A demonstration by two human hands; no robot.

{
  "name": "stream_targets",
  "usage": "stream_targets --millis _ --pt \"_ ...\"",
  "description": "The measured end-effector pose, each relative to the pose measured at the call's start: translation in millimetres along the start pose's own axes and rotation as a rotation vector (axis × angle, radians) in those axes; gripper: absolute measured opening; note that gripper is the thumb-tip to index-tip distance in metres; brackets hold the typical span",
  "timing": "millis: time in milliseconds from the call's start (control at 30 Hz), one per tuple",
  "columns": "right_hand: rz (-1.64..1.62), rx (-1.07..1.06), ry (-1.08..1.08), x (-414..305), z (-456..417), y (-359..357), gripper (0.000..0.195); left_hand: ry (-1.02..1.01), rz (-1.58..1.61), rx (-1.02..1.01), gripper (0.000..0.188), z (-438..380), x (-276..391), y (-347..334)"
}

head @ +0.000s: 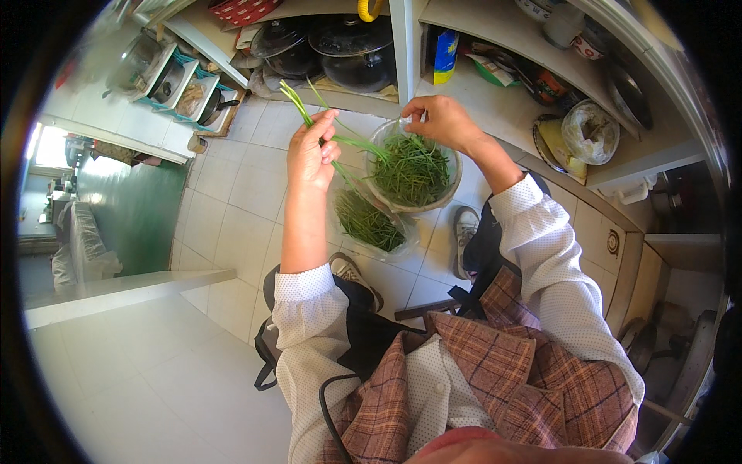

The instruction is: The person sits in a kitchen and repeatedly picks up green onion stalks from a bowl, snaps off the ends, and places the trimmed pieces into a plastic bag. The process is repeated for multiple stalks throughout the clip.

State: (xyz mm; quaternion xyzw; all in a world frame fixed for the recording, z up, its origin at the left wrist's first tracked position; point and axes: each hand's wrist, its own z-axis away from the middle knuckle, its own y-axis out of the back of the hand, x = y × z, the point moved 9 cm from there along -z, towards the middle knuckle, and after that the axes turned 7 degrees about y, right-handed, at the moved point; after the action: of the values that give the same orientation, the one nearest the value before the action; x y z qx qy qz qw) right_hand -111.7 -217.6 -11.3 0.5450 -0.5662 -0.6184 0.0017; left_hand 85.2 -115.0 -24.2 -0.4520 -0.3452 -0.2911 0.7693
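Note:
My left hand point(313, 145) is closed around a small bunch of long thin green stalks point(297, 104), chive-like, with pale cut ends pointing up and leafy ends trailing down to the right. Over the rim of a round bin point(414, 207) lined with clear plastic, my right hand point(440, 120) has thumb and forefinger bent close together; whether something is pinched between them I cannot tell. Loose green leaves and stalks point(411, 174) fill the bin. In front of it, a clear plastic bag point(406, 248) on the floor holds more green stalks point(368, 223).
My shoes point(355, 278) flank the bag and bin on the tiled floor point(249, 185). Ahead are low shelves with black lidded pots point(356, 55), a blue-and-yellow packet point(446, 57) and a plastic-wrapped bowl point(590, 132). A rack of pans point(177, 87) stands at left.

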Motion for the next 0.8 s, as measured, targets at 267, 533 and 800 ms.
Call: stream_targets --millis 267,533,800 --pt "-0.435 -0.096 -0.173 -22.4 1.7 -16.0 0.039 0.195 -0.183 -0.201 0.016 7.6 -32.2 -28.9" --pt "-0.747 -0.115 -0.022 -20.1 -5.1 -36.7 0.034 0.324 -0.339 -0.33 0.018 19.1 -68.2 -57.9" --pt "-0.939 -0.17 -0.116 -28.4 -0.3 -31.0 0.031 0.411 -0.369 -0.48 0.023 28.8 -76.1 -70.5"
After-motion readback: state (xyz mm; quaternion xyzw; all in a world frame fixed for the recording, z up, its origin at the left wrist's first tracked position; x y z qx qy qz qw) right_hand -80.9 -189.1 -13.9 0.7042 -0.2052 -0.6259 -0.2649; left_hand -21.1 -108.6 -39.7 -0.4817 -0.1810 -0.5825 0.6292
